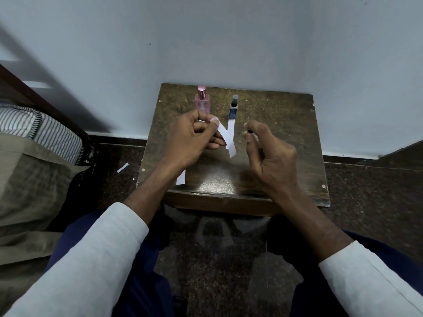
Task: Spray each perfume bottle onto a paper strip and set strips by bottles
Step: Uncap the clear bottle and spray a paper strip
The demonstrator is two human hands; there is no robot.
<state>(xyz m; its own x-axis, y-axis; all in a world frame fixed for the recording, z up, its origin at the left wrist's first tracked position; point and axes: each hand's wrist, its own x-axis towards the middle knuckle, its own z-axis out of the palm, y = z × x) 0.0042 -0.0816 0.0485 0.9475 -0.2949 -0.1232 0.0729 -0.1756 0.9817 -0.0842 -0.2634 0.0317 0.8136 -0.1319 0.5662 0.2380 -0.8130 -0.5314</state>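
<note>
A pink perfume bottle (202,100) with a pink cap and a slim dark bottle (233,108) stand side by side at the back of a small wooden table (286,124). One white paper strip (230,126) lies just in front of the dark bottle. My left hand (192,136) pinches a second strip (231,151), which slants down to the right across the lying one. My right hand (267,156) hovers right of the strips, thumb and fingertips closed on a small dark object (249,132) that is mostly hidden. A third strip (180,178) lies under my left wrist.
A loose strip (123,168) lies on the dark speckled floor left of the table. A bed with a striped mattress (45,131) stands at the left. A pale wall (206,42) runs right behind the table. My knees sit close to the table's front edge.
</note>
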